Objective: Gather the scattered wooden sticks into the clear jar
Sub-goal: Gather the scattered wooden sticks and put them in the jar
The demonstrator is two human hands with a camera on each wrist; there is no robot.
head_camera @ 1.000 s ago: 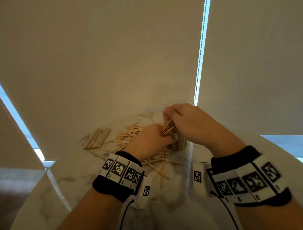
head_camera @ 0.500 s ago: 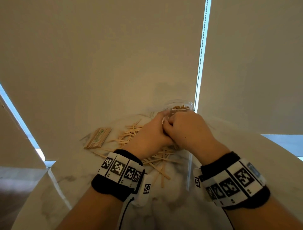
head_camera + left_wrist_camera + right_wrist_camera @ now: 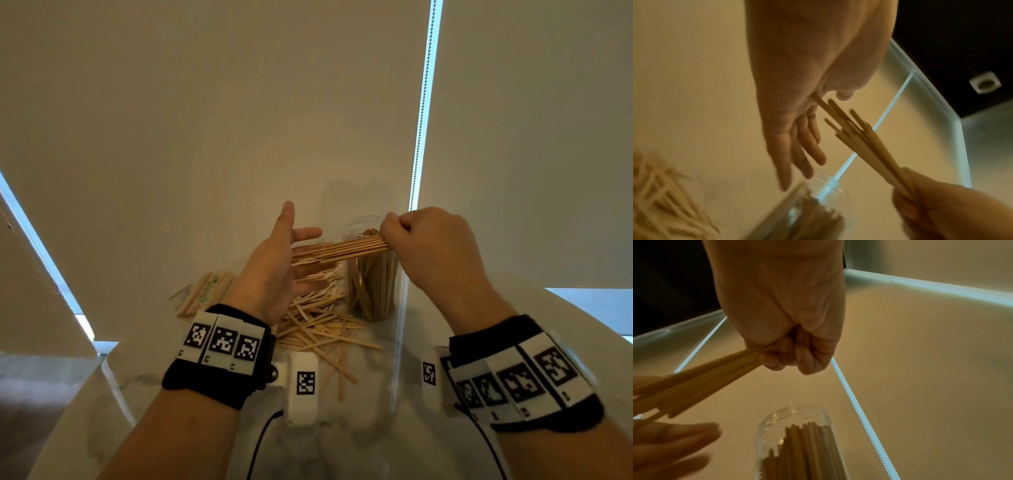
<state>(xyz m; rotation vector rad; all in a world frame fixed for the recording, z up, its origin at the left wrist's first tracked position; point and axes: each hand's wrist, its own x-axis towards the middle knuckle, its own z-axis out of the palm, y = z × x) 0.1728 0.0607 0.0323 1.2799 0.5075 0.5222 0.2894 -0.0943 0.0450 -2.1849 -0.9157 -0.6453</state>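
While loose sticks (image 3: 318, 329) lie scattered on the tabletop (image 3: 376, 428) nearest us, our left hand (image 3: 274, 270) is spread flat against the bundle (image 3: 342, 250) ends, right hand (image 3: 435, 253) fisted round it, clear jar (image 3: 373, 284) upright behind, part-filled.

Right hand (image 3: 435, 246): raised, back toward the head camera, closed into a fist.
Right fingers (image 3: 807, 360): curled tight against the palm, clamping one end of a bundle of sticks (image 3: 342, 249) that juts out toward the left hand.
Left hand (image 3: 274, 270): raised, palm turned toward the right hand, spread and holding nothing.
Left fingers (image 3: 809, 146): straight, side by side, slightly blurred.
Left thumb (image 3: 286, 219): points up, apart from the fingers.
Contact: free stick ends reach the left palm; touch not certain.
Wrists: both wear black bands with square-patterned white tags.
Forearms: bare, entering from the bottom of the head view.
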